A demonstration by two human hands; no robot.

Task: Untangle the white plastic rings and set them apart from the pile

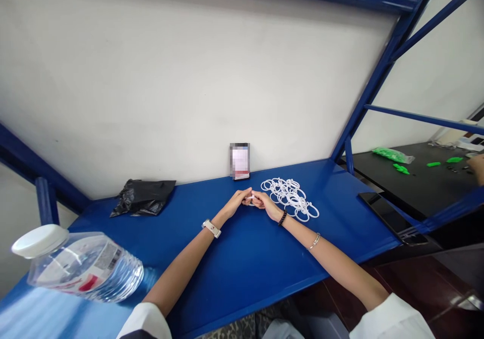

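Over the middle of the blue table [227,268], my left hand [237,202] and my right hand [266,203] meet at their fingertips. Both are closed on a small white loop [251,204], mostly hidden by the fingers. It resembles the thin white loops [293,195] heaped just right of my right hand, several of them tangled together; their material is too small to tell. Behind my hands a phone [241,162] leans upright against the wall, its screen blurred out.
A crumpled black plastic bag [145,198] lies at the back left. A large water bottle [86,266] stands at the near left. A dark phone-like slab [389,215] rests by the right edge. Beyond the blue frame, a black table [419,178] holds green pieces; someone's hand [477,167] shows there.
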